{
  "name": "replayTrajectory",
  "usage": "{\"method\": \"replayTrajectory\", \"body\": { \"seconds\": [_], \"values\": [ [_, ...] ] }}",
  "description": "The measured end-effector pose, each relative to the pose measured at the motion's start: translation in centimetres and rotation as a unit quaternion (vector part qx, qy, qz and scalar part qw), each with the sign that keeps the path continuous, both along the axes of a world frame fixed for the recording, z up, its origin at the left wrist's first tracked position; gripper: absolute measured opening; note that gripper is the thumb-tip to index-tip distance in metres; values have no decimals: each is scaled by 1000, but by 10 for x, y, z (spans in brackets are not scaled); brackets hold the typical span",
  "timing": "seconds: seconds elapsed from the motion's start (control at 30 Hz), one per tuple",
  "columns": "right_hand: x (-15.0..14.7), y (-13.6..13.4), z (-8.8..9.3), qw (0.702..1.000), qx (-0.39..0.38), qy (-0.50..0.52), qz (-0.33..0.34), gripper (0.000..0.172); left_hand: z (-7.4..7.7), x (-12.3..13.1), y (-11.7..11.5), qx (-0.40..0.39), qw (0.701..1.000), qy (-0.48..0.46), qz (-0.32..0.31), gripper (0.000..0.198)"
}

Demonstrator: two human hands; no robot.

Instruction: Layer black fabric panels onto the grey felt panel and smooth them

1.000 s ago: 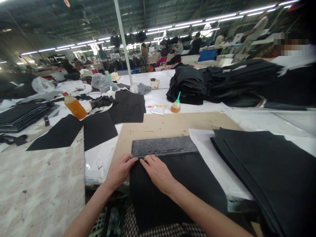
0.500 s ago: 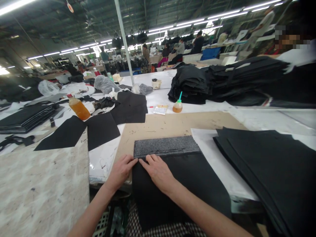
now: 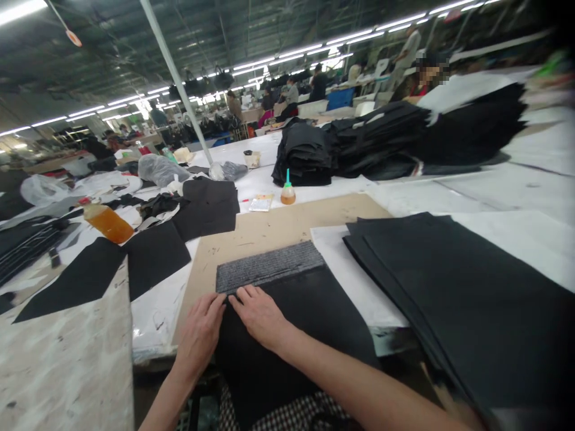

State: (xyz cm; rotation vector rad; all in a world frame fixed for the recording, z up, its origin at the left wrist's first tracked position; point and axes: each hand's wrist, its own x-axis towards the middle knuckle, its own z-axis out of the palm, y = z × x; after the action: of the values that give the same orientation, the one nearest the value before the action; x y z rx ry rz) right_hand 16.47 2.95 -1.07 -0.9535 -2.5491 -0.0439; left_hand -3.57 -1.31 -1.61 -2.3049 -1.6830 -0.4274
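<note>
A black fabric piece (image 3: 287, 323) lies across the table's near edge and hangs down over a checked garment at my lap. Beyond its top edge shows a grey ribbed strip (image 3: 269, 266). My left hand (image 3: 202, 323) is at the left corner where the two meet, fingers closed together on the black fabric's edge. Close beside it, my right hand (image 3: 260, 314) presses on the same edge with bent fingers, its thumb pointing toward the left hand. The undersides of the fingertips are hidden.
Black sheets (image 3: 449, 287) are stacked at right. Brown board (image 3: 345, 209) lies under the work. Behind it stand a small green-tipped glue bottle (image 3: 288, 193) and black fabric piles (image 3: 381, 140). An amber bottle (image 3: 109, 223) leans at left. People work in the background.
The camera view has swung right, so the scene shifts left. Both hands stay near the black fabric's left corner; the left fingers have drawn slightly away from the right thumb.
</note>
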Motion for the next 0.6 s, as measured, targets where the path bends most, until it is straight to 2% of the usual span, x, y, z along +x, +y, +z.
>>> {"method": "replayTrajectory", "body": {
  "seconds": [0.07,0.13,0.3,0.37,0.47,0.53,0.6],
  "values": [
    [17,3,0,1000,0,-6,-9,24,-7,8,5,-6,1000,4,-18,27],
    [46,7,0,999,-4,-18,-31,25,-9,10,9,-12,1000,13,-23,24],
    [146,17,-6,991,-20,-24,-130,40,-2,6,15,-35,999,4,-14,23],
    [175,19,-9,988,-15,-19,-151,40,0,7,17,-46,999,-9,-3,22],
    [190,22,-5,986,-6,-26,-164,26,2,12,20,-69,997,-40,2,16],
    [183,24,4,984,-3,-43,-174,12,5,16,20,-76,995,-65,-9,13],
    [169,25,13,985,-1,-46,-166,13,12,20,16,-71,993,-88,-36,13]
  ]
}}
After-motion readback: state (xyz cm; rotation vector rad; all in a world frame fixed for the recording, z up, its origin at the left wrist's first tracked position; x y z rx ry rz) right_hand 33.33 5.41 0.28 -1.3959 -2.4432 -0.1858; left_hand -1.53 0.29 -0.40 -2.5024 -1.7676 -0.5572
